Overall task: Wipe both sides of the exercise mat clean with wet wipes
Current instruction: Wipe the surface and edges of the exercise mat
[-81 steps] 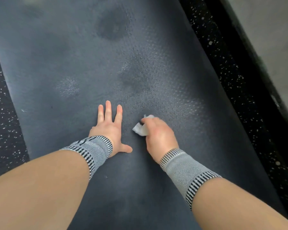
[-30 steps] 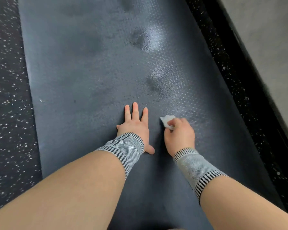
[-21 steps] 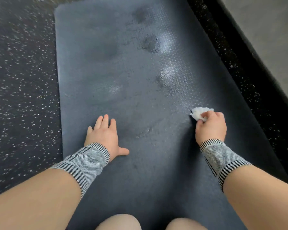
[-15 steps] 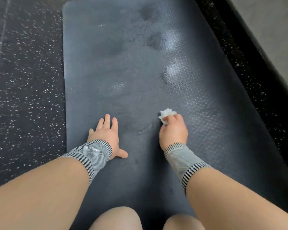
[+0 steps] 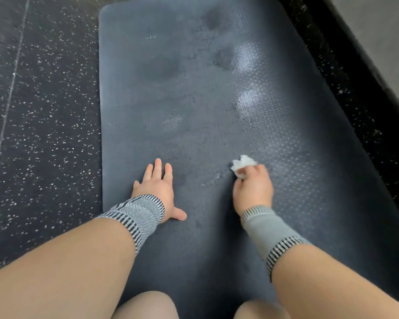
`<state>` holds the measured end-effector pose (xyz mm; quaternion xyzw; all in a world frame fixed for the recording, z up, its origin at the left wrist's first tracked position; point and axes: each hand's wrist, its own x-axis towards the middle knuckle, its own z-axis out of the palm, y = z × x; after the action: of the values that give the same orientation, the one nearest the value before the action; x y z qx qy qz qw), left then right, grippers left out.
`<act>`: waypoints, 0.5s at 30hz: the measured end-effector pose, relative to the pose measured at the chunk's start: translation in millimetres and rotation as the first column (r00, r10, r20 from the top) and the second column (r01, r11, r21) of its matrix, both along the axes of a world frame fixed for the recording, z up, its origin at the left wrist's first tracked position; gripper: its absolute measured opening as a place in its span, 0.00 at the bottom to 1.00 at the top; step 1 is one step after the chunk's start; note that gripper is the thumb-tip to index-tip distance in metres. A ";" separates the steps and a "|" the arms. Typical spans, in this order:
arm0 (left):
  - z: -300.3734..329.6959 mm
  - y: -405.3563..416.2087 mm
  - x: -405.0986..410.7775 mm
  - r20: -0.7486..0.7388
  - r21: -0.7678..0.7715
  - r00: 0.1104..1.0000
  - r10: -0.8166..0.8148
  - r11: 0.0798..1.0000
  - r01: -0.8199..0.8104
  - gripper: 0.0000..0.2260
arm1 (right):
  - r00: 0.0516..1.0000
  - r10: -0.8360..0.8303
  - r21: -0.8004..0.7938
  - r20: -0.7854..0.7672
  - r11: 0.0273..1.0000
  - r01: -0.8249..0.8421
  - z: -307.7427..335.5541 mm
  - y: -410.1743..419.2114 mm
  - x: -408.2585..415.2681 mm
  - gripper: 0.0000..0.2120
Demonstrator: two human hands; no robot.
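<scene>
Speckled black rubber floor (image 5: 44, 116) carries the dark grey exercise mat (image 5: 194, 111), laid flat and lengthwise away from the camera. Left hand (image 5: 156, 189) rests palm-down on the mat near its left edge, fingers (image 5: 158, 168) straight, thumb spread, holding nothing. Right hand (image 5: 252, 187), on the mat right of centre, has its fingers curled around a crumpled white wet wipe (image 5: 242, 164) pressed against the surface. Glossy wet patches (image 5: 249, 63) lie farther up the mat. Both wrists wear grey striped wrist sleeves (image 5: 136, 210).

The dark grey mat (image 5: 194, 111) lies flat on the speckled floor (image 5: 44, 111), its dimpled surface glistening wet along the right half with dull darker patches farther up, and a crumpled white wipe (image 5: 242, 164) presses on it right of centre.
</scene>
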<state>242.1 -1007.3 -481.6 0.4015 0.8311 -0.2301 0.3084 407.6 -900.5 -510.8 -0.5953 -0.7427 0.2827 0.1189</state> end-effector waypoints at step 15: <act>-12.0 -26.7 -3.1 0.123 0.576 0.990 -0.074 0.817 -0.010 0.37 | 0.994 0.088 0.292 0.059 0.951 -0.102 -19.1 -70.3 -38.3 0.08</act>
<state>239.1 -1034.0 -493.6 0.5049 0.8312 0.0550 0.2261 369.3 -970.8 -529.9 -0.5406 -0.8069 0.1606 0.1756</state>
